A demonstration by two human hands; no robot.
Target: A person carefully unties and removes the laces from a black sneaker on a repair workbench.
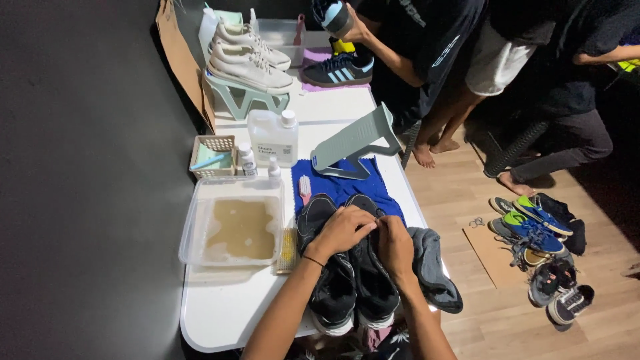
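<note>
Left hand: fingers pinching the right black sneaker at its laces.
Right hand: fingers gripping the same sneaker.
Risk: murky-water tub close by; a stray elbow could probably slop it over the bench.

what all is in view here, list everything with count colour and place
black shoes: 2, black with white soles, side by side at the table's near edge
table: 1, white
tub: 1, clear, murky brown water, left of the shoes
blue cloth: 1, under the shoe toes
grey cloth: 1, right of the shoes
small brush: 1, on the blue cloth
jug: 1, white, behind the tub
basket: 1, pale, left of the jug
grey stand: 1, empty, mid table
white shoes: 2, on a far stand
dark striped shoe: 1, far end
floor shoes: several, mixed colours, right
other people: two, standing at right
left hand: on the shoes
right hand: on the shoes
</note>
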